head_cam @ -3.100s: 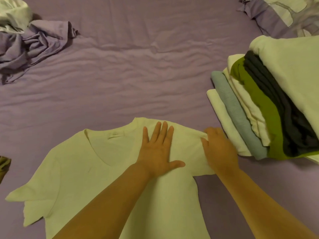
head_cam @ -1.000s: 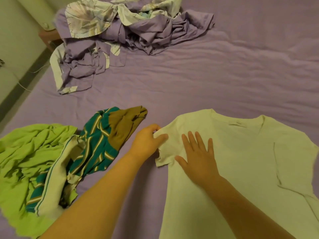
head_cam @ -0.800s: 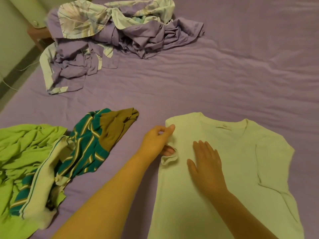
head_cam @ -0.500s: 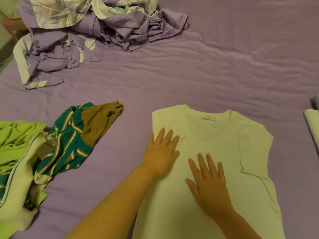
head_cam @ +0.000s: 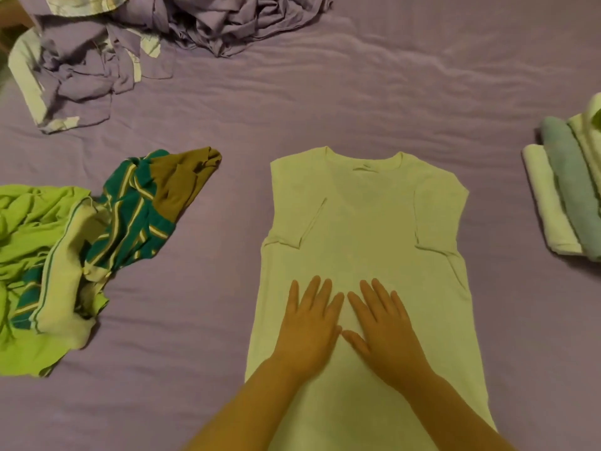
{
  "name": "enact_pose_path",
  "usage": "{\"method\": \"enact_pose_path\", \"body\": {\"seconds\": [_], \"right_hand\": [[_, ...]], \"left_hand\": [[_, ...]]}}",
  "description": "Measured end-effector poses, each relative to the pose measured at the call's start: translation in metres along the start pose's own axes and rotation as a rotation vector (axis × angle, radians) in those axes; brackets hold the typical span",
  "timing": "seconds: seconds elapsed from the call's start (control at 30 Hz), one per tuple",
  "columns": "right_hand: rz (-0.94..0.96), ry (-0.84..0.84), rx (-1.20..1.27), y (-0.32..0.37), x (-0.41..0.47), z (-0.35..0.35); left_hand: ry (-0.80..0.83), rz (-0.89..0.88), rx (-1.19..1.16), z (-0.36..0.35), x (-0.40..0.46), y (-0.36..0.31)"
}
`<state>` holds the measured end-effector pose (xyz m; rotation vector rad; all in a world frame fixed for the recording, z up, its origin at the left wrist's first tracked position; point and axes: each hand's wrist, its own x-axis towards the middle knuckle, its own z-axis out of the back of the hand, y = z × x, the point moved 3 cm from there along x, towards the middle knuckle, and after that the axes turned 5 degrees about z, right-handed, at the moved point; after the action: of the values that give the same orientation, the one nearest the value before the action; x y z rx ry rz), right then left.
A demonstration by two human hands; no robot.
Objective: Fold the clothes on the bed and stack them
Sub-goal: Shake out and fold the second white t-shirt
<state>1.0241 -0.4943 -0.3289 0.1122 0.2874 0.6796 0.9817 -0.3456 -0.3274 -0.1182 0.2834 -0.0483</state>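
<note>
purple bedsheet (head_cam: 357, 102), crumpled purple bedding (head_cam: 130, 43) far left

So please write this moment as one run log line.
pale T-shirt: flat, sleeves folded in | left hand: flat on it | right hand: flat on it

The shirt (head_cam: 364, 229) under my palms is pale, matt cloth, smooth and nearly free of creases. The bed sheet (head_cam: 357, 102) is a soft purple fabric, matt, rippled with fine wrinkles. The green garment (head_cam: 29, 222) looks like thin, crumpled cloth, and the striped top (head_cam: 130, 209) beside it like knit fabric. The folded stack (head_cam: 566, 193) shows soft, dull cloth edges. The bedding heap (head_cam: 97, 53) is limp, rumpled fabric.
</note>
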Motion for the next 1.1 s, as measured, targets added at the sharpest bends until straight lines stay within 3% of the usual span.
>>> {"method": "enact_pose_path", "body": {"seconds": [0.23,0.3,0.43,0.63,0.97,1.1], "right_hand": [[-0.056,0.161,0.059,0.012,-0.106,-0.016],[-0.050,0.158,0.062,0.015,-0.126,-0.022],[0.046,-0.007,0.038,0.016,-0.154,-0.030],[0.093,0.001,0.071,0.015,-0.189,-0.044],[0.108,0.019,-0.010,0.023,-0.186,-0.041],[0.110,0.114,-0.040,0.024,-0.177,-0.035]], "left_hand": [[0.080,-0.073,-0.063,-0.018,-0.087,-0.053],[0.111,-0.046,-0.067,-0.021,-0.101,-0.066],[0.070,0.002,-0.071,-0.029,-0.121,-0.083],[0.027,0.025,-0.154,-0.037,-0.157,-0.090],[0.127,0.071,0.004,-0.037,-0.161,-0.094],[0.133,0.051,0.117,-0.037,-0.149,-0.091]]}}
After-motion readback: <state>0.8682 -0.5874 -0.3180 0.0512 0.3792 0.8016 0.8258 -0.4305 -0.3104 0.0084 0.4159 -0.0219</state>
